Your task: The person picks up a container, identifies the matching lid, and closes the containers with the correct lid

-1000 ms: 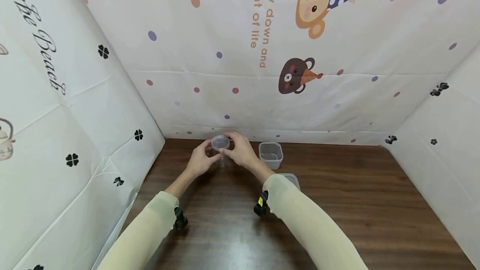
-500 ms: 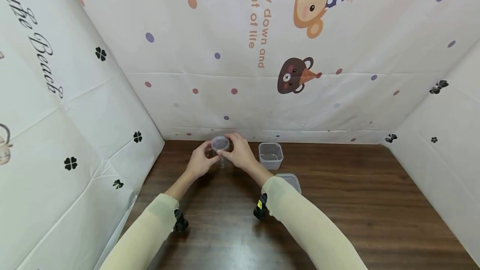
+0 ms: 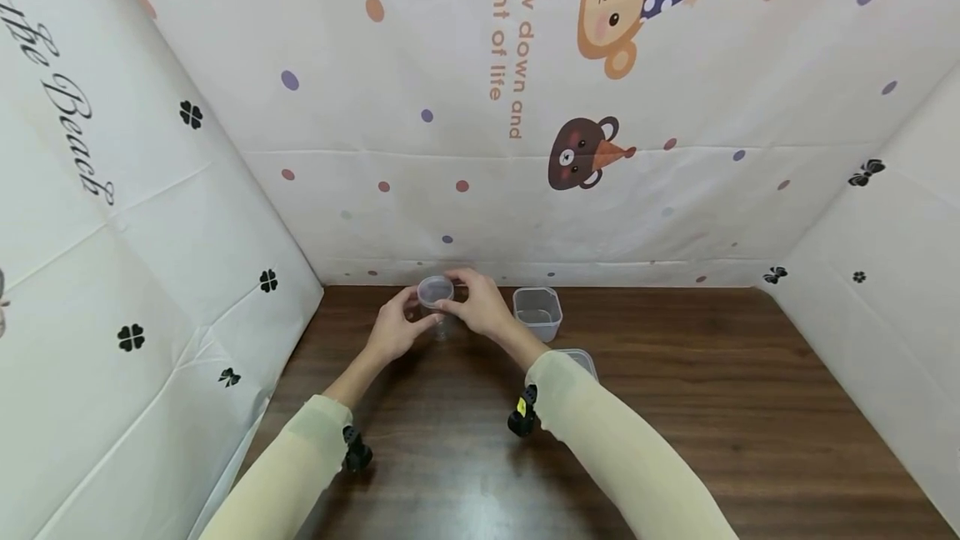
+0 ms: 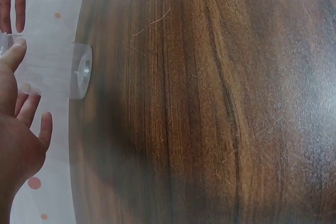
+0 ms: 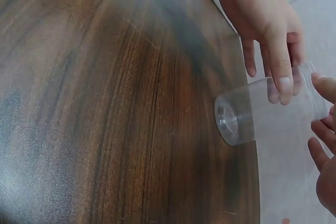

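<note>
A clear plastic jar (image 5: 262,111) stands upright at the back left of the table. Its round, see-through lid (image 3: 435,290) faces up in the head view. My left hand (image 3: 393,330) grips the jar's side, thumb in front and fingers reaching behind; the right wrist view shows this thumb pressed on the wall below the rim. From the other side, my right hand (image 3: 483,307) pinches the lid's edge between thumb and fingers. The left wrist view shows the jar's base (image 4: 83,71) by the table's far edge. Some fingertips are hidden behind the jar.
Right of my right hand stands a clear square container (image 3: 537,315), open at the top. A flat translucent lid (image 3: 579,361) lies in front of it, partly covered by my right sleeve. Printed white sheets (image 3: 390,215) wall the dark wooden table (image 3: 697,407) at the back and sides.
The head view has shifted slightly. My right thumb has moved a little along the lid's edge; both hands stay at the jar, which keeps its place.
</note>
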The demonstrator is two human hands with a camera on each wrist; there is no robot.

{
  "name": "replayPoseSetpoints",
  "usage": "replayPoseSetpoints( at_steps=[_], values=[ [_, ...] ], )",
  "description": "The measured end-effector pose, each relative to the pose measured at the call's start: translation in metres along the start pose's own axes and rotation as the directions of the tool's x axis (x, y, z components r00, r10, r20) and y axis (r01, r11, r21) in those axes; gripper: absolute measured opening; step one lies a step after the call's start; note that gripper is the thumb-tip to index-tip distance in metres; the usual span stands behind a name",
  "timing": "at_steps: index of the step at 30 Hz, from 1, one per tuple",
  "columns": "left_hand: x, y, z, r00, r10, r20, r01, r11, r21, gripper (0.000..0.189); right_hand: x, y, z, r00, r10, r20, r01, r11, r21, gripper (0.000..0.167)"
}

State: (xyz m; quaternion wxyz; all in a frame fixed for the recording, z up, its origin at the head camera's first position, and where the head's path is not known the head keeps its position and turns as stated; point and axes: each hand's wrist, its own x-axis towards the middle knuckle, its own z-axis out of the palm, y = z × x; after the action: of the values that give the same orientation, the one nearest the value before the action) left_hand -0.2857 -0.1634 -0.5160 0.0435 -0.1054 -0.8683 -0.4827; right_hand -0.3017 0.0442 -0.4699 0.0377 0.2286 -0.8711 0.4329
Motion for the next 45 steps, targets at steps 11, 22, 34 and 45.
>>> replayPoseSetpoints(
  at_steps=[11, 22, 34, 45],
  values=[
    [-0.003, -0.001, 0.001, 1.0, 0.009, -0.012, -0.009, 1.0, -0.004, 0.061, -0.005, -0.003, 0.008, 0.998, 0.015, -0.061, -0.018, 0.999, -0.039, 0.057],
    [-0.004, 0.002, 0.0, 1.0, 0.01, 0.004, -0.01, 1.0, 0.014, 0.066, -0.006, -0.002, 0.003, 0.998, -0.031, -0.048, 0.026, 0.996, -0.086, 0.061],
    [-0.01, 0.0, 0.0, 0.999, -0.018, 0.036, 0.017, 1.0, 0.018, 0.068, -0.007, -0.003, -0.008, 0.997, -0.029, 0.075, 0.034, 0.997, -0.069, 0.057],
    [-0.005, 0.002, -0.002, 0.999, -0.01, 0.036, 0.01, 1.0, 0.01, 0.066, -0.002, -0.004, -0.007, 0.999, -0.025, 0.044, 0.028, 0.998, -0.063, 0.055]
  ],
)
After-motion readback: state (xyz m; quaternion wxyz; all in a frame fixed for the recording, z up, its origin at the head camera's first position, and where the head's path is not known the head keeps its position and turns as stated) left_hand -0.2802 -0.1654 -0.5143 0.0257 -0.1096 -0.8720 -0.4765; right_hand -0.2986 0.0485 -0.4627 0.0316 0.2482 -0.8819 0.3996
